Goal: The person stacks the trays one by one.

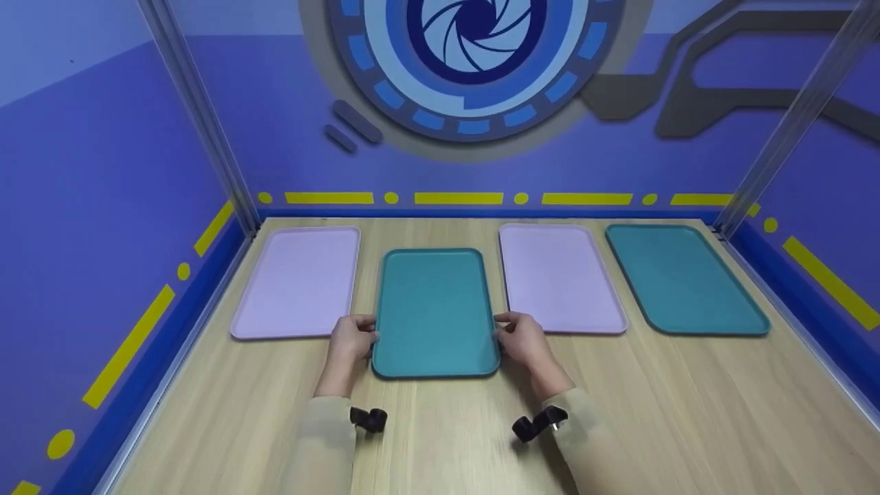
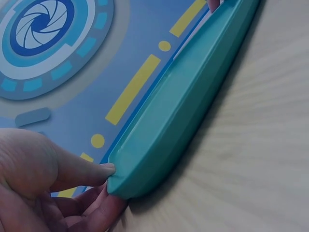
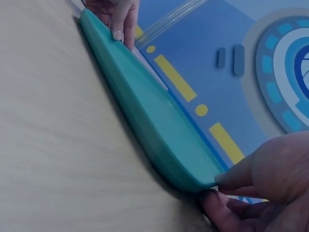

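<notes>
A teal rectangular tray (image 1: 436,313) lies between my two hands in the head view, its short side toward me. My left hand (image 1: 352,338) pinches its left long edge, thumb on the rim and fingers curled beneath, as the left wrist view shows on the tray (image 2: 159,111). On the opposite edge my right hand (image 1: 524,338) grips in the same way, thumb over the rim in the right wrist view, where the tray (image 3: 149,116) runs up to the left hand (image 3: 118,19). The tray is close over the wooden table (image 1: 440,440), with a narrow shadow along its near edge.
A pink tray (image 1: 299,282) lies at the back left, and a second pink tray (image 1: 560,278) is right of the held one. Beyond it, at the far right, lies another teal tray (image 1: 687,278). Blue panels (image 1: 440,175) wall in the table's back and sides.
</notes>
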{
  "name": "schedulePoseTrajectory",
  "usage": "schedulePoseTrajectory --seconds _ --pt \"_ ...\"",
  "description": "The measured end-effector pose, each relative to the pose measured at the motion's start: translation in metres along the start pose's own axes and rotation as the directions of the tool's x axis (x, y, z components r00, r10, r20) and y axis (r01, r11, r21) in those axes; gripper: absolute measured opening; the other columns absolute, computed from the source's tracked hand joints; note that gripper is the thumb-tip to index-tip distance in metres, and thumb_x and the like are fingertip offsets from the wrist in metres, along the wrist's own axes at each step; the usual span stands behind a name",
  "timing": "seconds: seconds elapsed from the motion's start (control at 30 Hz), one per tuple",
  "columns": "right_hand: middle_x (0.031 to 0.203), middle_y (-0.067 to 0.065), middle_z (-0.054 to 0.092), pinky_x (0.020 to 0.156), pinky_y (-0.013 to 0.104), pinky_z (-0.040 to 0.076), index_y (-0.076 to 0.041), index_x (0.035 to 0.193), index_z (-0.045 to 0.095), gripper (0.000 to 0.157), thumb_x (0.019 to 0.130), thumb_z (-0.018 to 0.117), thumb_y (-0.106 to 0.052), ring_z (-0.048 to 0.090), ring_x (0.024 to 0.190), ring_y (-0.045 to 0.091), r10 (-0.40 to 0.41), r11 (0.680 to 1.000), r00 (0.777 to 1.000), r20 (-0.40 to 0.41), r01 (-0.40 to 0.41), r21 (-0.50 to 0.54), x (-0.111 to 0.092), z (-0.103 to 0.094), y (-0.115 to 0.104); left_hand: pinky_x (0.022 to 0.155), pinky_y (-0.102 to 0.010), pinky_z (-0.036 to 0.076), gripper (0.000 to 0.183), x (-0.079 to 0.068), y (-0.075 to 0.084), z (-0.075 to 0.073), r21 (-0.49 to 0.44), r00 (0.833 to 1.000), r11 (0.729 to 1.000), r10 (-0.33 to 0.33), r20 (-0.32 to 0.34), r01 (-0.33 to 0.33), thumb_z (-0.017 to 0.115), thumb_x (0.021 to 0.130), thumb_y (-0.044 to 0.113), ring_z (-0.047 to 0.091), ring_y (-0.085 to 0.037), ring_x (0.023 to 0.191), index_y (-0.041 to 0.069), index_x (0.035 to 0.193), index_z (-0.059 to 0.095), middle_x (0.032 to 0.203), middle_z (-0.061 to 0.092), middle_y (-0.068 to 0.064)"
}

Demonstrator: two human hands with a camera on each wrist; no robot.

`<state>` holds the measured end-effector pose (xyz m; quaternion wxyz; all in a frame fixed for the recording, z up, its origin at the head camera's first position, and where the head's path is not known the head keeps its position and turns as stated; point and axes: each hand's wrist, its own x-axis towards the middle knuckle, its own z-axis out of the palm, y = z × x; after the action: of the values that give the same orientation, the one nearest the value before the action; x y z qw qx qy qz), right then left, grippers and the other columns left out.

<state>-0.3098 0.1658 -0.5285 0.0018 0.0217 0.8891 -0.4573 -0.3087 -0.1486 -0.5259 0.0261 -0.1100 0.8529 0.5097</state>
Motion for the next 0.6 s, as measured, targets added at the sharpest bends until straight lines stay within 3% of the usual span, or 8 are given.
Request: schedulePoseTrajectory --seconds 0.17,0.3,0.43,0.53,0.6 --pt "0.084 0.009 0.065 0.054 0.020 0.049 0.008 0.119 0.070 0.029 0.094 0.064 -0.005 0.058 0.063 0.010 0.037 0.995 0.999 -0.002 -0.036 0.093 0.003 -0.014 0.000 0.093 -0.039 0.058 0.037 0.001 -0.001 -0.001 0.007 1.000 1.000 0.027 0.003 -0.027 0.064 0.092 -0.008 0.065 -0.034 0.114 -0.009 0.130 0.065 0.118 0.071 -0.025" --pt "0.082 0.006 0.063 0.053 0.019 0.048 0.007 0.117 0.071 0.027 0.094 0.064 -0.005 0.056 0.063 0.010 0.053 0.991 0.994 -0.094 -0.040 0.131 0.007 -0.033 0.006 0.089 -0.037 0.059 0.037 0.001 -0.002 -0.001 -0.005 1.000 1.000 0.018 0.014 -0.018 0.063 0.094 -0.008 0.065 -0.033 0.115 -0.009 0.131 0.065 0.120 0.070 -0.025" --pt "0.094 0.016 0.070 0.077 0.028 0.052 0.005 0.115 0.072 0.024 0.095 0.065 -0.007 0.064 0.084 0.023 -0.016 0.999 0.979 -0.205 0.025 0.038 0.012 -0.052 0.019 0.085 -0.036 0.060 0.038 0.001 -0.003 -0.001 -0.010 1.000 1.000 0.011 0.016 -0.011 0.063 0.094 -0.007 0.065 -0.031 0.111 -0.008 0.131 0.065 0.119 0.070 -0.024" --pt "0.114 0.026 0.071 0.101 0.045 0.050 0.004 0.119 0.072 0.026 0.096 0.066 -0.008 0.064 0.111 0.039 -0.095 0.995 0.973 -0.211 0.085 -0.056 0.016 -0.062 0.032 0.085 -0.035 0.060 0.037 0.001 -0.002 -0.001 -0.005 1.000 1.000 0.010 0.013 -0.010 0.064 0.094 -0.007 0.065 -0.029 0.109 -0.008 0.131 0.065 0.117 0.071 -0.023" --pt "0.128 0.029 0.066 0.112 0.055 0.043 0.003 0.123 0.070 0.029 0.097 0.067 -0.010 0.057 0.126 0.046 -0.133 0.986 0.974 -0.186 0.111 -0.125 0.017 -0.066 0.040 0.083 -0.035 0.061 0.037 0.001 -0.002 -0.001 -0.013 1.000 1.000 0.004 0.014 -0.004 0.064 0.094 -0.007 0.065 -0.028 0.107 -0.008 0.131 0.065 0.117 0.070 -0.022"
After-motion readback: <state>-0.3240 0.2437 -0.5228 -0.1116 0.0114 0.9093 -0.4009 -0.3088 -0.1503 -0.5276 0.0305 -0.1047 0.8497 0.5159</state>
